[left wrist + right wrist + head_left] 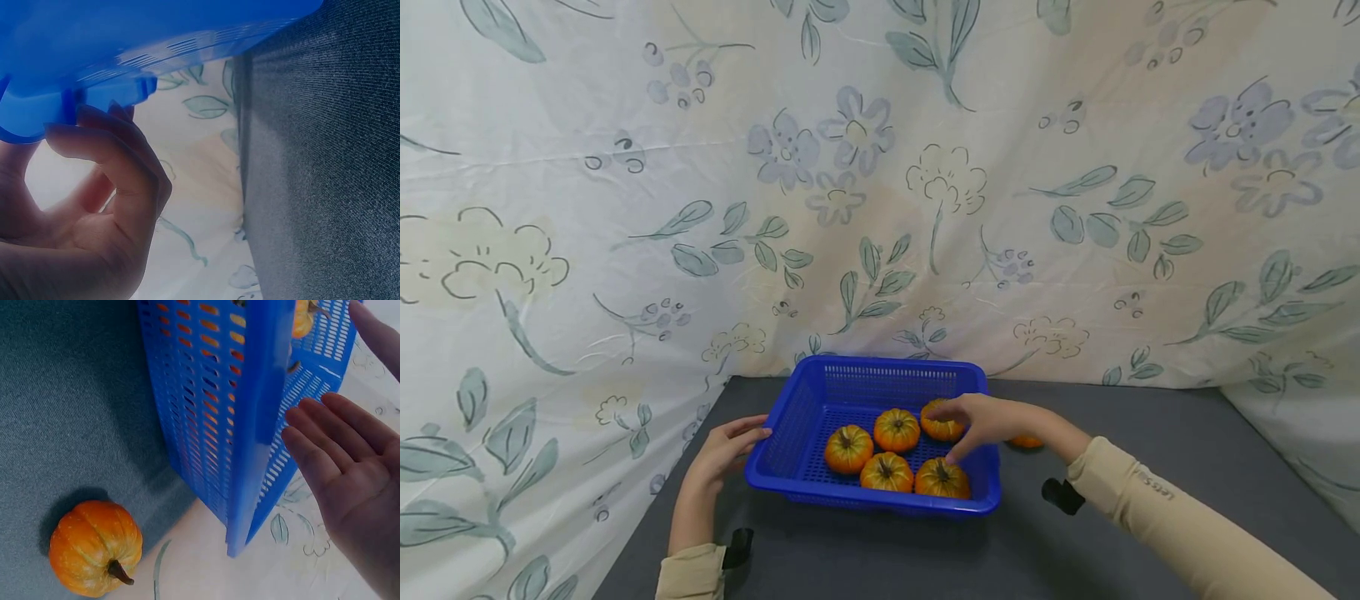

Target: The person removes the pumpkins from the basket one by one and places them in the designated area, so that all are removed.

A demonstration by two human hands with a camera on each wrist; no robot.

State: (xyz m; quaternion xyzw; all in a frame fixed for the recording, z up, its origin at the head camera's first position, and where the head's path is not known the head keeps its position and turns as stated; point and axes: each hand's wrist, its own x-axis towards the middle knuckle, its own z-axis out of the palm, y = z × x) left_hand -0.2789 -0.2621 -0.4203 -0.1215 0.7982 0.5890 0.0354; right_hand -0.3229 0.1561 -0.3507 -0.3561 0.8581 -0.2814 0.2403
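Observation:
A blue plastic basket (850,495) with slotted walls holds several small orange pumpkins, among them one on the left (848,450) and one in the front right corner (943,481). At the basket's left end, my left hand (730,450) grips the rim; its curled fingertips meet the rim (37,115) in the left wrist view. My right hand (988,421) is over the basket's right side, thumb spread from nearly straight fingers, with an empty palm in the right wrist view. It partly covers the back right pumpkin (942,427).
One more orange pumpkin (94,550) lies outside on the dark grey table (1120,467), right of the basket and partly behind the right forearm. A floral-patterned cloth (880,208) hangs behind the table and along its sides.

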